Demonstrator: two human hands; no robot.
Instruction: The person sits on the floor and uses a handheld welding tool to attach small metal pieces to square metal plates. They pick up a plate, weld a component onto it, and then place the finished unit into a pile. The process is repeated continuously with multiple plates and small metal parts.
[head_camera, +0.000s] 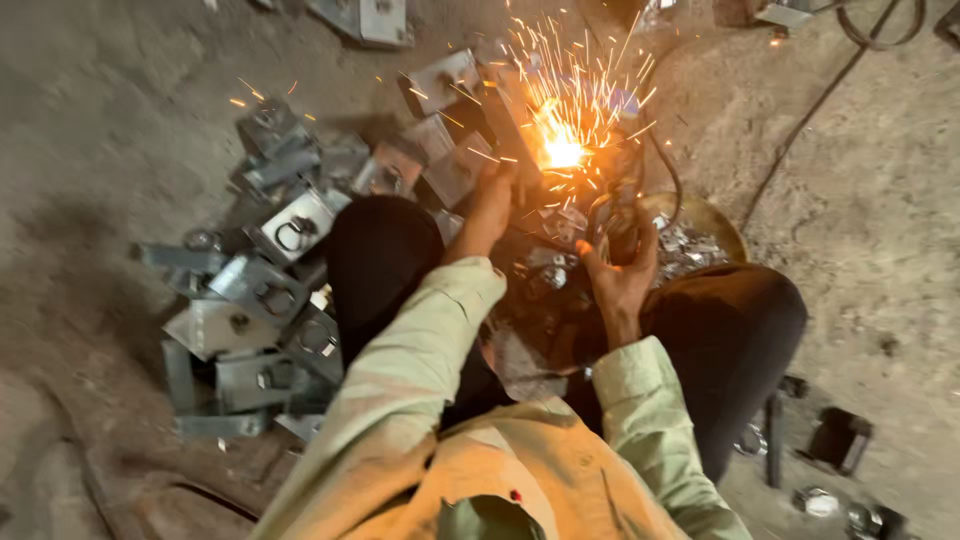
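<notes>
My right hand (618, 268) is clamped around the dark welding holder (622, 232), its tip sparking on a metal bracket (520, 125). My left hand (490, 205) presses that bracket, beside the bracket pile (260, 290)

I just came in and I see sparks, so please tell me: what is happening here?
A person sits on the ground and welds. The right hand grips a dark welding electrode holder, its cable trailing away. The left hand steadies a metal bracket beside the bright arc, which throws sparks. A pile of similar metal brackets lies to the left, and a round pan of small metal parts stands to the right.
</notes>
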